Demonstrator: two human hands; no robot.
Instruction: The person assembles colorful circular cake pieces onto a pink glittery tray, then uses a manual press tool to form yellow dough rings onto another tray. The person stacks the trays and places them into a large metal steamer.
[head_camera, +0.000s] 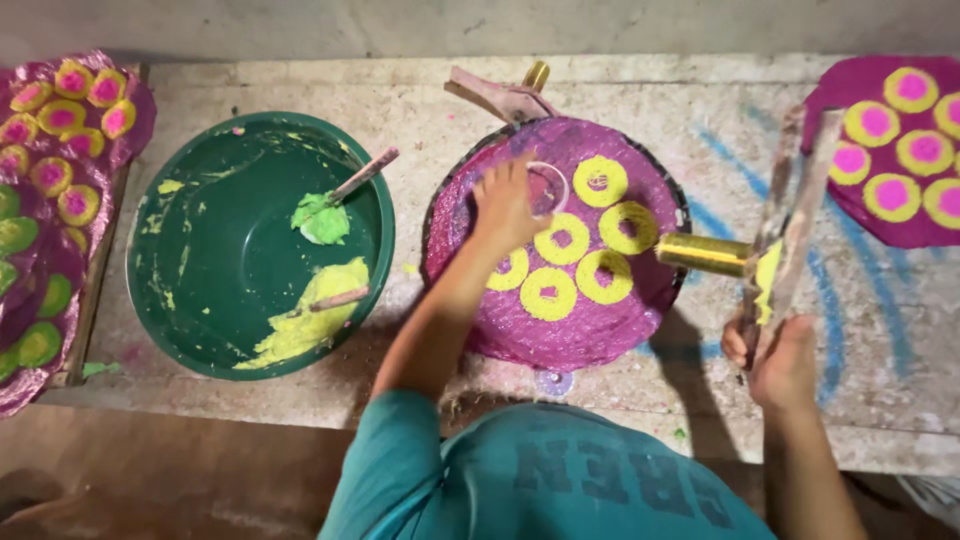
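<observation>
Left hand (505, 205) is out over the round purple tray (590, 335), fingers curled onto a small clear ring-shaped cutter (548, 188), pressing it down on the tray's upper left part, just beside the yellow rings (575, 250) laid out there. Seven of those rings show, some with pink centres, some with only the purple surface showing through. Right hand (775, 360) is off to the side at the near edge of the table (420, 100), closed around the lower ends of a wooden press tool (790, 215) that rises away from the hand; a gold cylinder (705, 253) juts sideways from the tool toward the tray, with yellow paste smeared where it joins the wood. A second wooden press (500, 95) lies at the tray's far rim. Further left, a big green bowl (170, 260) holds a lump of green paste (322, 220) and a spread of yellow paste (305, 320), each with a stick (362, 172) in it. Far left, a purple sheet (135, 125) carries finished yellow-and-pink and green pieces; far right, another purple tray (835, 100) carries yellow rings with pink centres.
</observation>
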